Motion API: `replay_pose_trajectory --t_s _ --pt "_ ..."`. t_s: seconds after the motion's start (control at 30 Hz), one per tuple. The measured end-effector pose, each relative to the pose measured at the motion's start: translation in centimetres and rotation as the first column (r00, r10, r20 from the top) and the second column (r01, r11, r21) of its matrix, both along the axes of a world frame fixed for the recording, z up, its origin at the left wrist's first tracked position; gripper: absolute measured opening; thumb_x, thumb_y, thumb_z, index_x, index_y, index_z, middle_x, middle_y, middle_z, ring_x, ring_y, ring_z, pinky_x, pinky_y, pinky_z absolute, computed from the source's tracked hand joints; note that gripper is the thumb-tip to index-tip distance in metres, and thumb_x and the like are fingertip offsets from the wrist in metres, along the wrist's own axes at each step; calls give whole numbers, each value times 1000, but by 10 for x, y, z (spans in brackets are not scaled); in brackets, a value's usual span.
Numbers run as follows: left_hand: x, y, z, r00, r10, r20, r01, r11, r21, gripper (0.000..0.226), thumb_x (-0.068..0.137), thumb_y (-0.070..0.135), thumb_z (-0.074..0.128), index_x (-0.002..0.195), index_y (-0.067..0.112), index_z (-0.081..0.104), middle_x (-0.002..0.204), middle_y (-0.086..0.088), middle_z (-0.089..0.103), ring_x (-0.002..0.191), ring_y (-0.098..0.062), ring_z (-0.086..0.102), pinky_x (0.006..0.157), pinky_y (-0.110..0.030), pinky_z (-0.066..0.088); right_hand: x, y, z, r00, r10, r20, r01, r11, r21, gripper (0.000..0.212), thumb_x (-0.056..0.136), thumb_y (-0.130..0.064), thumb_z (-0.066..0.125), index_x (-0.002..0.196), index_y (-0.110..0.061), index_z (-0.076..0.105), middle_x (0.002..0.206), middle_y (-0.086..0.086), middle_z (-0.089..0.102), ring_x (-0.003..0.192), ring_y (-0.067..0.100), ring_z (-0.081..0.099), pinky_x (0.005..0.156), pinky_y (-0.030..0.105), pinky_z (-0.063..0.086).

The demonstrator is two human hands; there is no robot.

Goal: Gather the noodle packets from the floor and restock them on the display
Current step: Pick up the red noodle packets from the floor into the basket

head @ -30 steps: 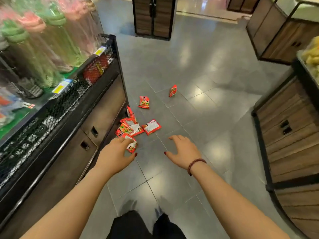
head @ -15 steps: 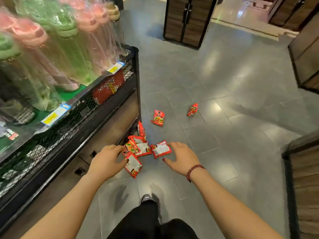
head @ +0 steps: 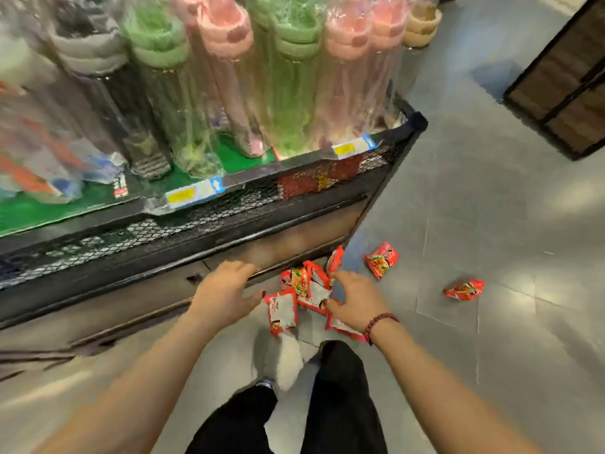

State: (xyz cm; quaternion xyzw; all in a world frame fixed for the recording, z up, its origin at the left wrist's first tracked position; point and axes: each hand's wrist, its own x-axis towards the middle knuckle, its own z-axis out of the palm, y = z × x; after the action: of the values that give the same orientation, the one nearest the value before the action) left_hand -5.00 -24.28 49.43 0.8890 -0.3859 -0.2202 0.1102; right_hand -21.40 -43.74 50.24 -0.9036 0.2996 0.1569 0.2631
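Note:
Several red noodle packets lie in a small heap [head: 309,285] on the grey floor against the foot of the black display stand [head: 229,224]. One packet [head: 282,312] lies face down at the heap's near edge, and another [head: 340,326] lies under my right wrist. Two more sit apart to the right: a packet [head: 381,259] and a farther packet [head: 464,289]. My left hand [head: 226,291] hovers open just left of the heap. Over the heap's right side my right hand [head: 358,299] is spread open, holding nothing. More red packets [head: 319,178] show behind the stand's mesh.
The stand's top shelf carries tall wrapped stacks of pink, green and grey cups [head: 288,77] with price tags [head: 352,147] on its edge. A wooden cabinet [head: 566,80] stands at the back right. My legs and a white shoe [head: 281,362] are right below the heap.
The view has swung down and left, closer to the stand. Both hands have dropped nearer the heap, the right one now over its right side. No packet has been picked up.

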Motion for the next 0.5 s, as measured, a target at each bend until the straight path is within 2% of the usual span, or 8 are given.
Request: replay_pose_trajectory --t_s 0.13,0.23,0.3,0.37,0.43,0.5 --pt "-20 -24 -36 970 241 -40 -241 971 15 52 88 43 61 136 24 51 134 -4 54 128 -25 45 97 -34 43 18 -43 -27 995 98 4 -98 992 79 39 88 -28 63 124 -15 57 121 7 60 114 25 54 90 31 44" --pt "-38 -40 -77 899 420 -127 -421 907 23 52 89 44 60 137 27 49 135 -2 53 124 -26 48 92 -35 44 32 -73 -67 995 102 17 -104 987 125 45 85 -22 68 127 -13 56 125 6 59 118 24 54 92 26 40" --pt "-50 -41 -112 824 537 -181 -542 840 21 55 86 48 62 136 27 51 131 -5 56 119 -29 53 89 -35 46 40 -85 -105 998 57 13 -58 982 177 47 86 -19 69 130 -12 54 128 5 58 120 23 52 93 24 38" --pt "-61 -39 -148 752 621 -223 -636 772 7 61 80 54 60 132 23 56 126 -10 59 119 -30 53 93 -37 46 47 -91 -149 1000 13 7 -14 978 208 44 87 -19 68 128 -11 54 127 6 57 118 24 52 94 26 38" --pt "-71 -35 -186 697 673 -248 -692 722 13 57 82 47 67 132 21 57 128 -11 58 124 -29 49 100 -36 39 52 -93 -199 1000 -19 10 16 968 250 43 86 -21 69 126 -10 54 126 6 58 118 24 53 95 26 37" --pt "-79 -35 -229 687 682 -251 -701 713 15 53 85 38 70 134 21 55 132 -9 56 128 -26 44 102 -32 36 53 -93 -253 997 -69 -20 72 951 301 45 85 -25 71 125 -11 55 124 5 59 116 22 54 96 27 38"
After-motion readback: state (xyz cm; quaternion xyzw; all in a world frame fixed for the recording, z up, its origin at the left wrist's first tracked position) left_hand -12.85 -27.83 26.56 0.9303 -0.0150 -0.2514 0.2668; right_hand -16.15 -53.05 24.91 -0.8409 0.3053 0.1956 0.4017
